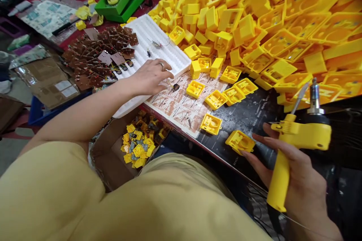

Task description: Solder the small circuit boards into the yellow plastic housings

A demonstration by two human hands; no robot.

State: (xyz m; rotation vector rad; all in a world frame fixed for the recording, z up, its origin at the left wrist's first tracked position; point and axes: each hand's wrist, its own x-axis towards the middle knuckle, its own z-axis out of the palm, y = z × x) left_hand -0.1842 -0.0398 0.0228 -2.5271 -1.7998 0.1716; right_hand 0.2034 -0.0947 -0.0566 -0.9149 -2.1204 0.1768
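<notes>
Head view: the left hand [148,77] reaches palm down over the edge of the white foam tray [181,62], fingers bent and a little apart. Thin wires run beside its thumb to a small round black part [175,87] on the patterned sheet [169,105]; I cannot tell whether thumb and forefinger pinch them. A sideways pull there could strain or snap a joint, since the wires look very fine.

The right hand [305,180] carries the yellow soldering tool [278,180] in its grasp, the handle lying across the palm, while thumb and forefinger stretch out to the side of the nearest yellow casing [240,142], at or very near contact. Sharing one hand between both is likely the weak point: if the fingers shift for the casing, the tool could swing. Its metal tip [315,98] points toward the big pile of casings [257,2], and if hot, it might melt plastic or burn skin.

That nearest casing sits close to the front edge of the black tabletop [271,107], so a careless nudge could drop it. Farther out, the heaped circuit boards [93,52] could slide or tangle their leads if one is tugged.
</notes>
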